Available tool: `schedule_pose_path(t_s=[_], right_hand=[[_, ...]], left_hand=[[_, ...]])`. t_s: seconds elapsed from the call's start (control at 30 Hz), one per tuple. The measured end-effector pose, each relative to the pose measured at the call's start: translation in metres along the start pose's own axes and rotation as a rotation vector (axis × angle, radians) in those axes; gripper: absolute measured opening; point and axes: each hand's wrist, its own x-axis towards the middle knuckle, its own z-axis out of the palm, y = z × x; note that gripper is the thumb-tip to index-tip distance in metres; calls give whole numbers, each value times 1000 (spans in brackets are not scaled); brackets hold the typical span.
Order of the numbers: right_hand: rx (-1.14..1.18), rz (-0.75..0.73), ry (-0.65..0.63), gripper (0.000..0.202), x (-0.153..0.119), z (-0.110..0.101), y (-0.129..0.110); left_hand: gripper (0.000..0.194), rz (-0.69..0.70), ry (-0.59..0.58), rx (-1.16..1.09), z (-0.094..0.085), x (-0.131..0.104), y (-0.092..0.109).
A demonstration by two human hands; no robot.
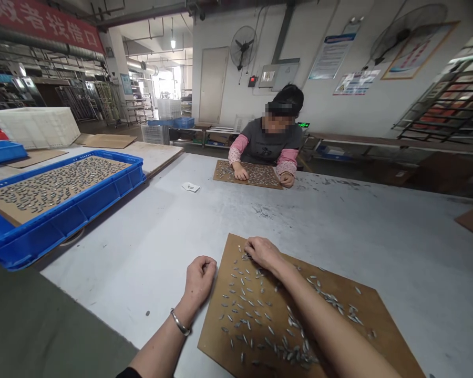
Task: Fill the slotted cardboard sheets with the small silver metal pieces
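Note:
A brown cardboard sheet (327,278) lies on the pale table before me, scattered with many small, silvery, leaf-shaped pieces (249,303). Over its far left corner is my right hand (263,253), fingers bent down and drawn together among a few of these pieces. Its fingertips are partly hidden, so I cannot make out what they pinch. My left hand (200,278) rests on the table just beside the sheet's left edge, curled into a loose fist with nothing visible in it. A metal bangle circles the left wrist. Denser clusters of pieces lie near the sheet's front and under my right forearm.
Across the table (173,236), a person (268,139) has both hands at another piece-covered cardboard sheet (252,173). A blue tray (98,210) on the left holds a cardboard sheet covered with similar pieces. A small white packet (191,187) lies mid-table. Behind the tray stands a white crate (39,126).

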Motion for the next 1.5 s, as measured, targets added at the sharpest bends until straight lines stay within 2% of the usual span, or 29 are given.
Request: schedule_pose_path(t_s=[0.3,0.5,0.7,0.8,0.93,1.03,1.13,1.33,1.5], right_hand=[[-136,44,-54,22,15,12,-19],[-192,-45,-52,21,16,9,-17],[-217,-162,-17,23,8,17,-25],[-192,-173,-15,27,4,16,-18],[-137,-136,1,24,1,7,5],[-63,-194,-34,19,-1,7,16],[16,-245,-73,19,0,13,19],[32,-189,-53,19,4,20,19],[32,-166,-11,23,-4,23,25]], left_hand=[[24,3,0,24,-1,1,-2],[23,11,-12,19,0,1,0],[23,12,0,12,-1,1,0],[23,16,1,5,-1,1,-1],[24,26,-9,2,0,0,0],[24,28,-14,7,0,0,0],[24,25,-19,9,0,0,0],[22,15,-14,31,-2,0,1],[22,18,-21,31,-2,-1,2]])
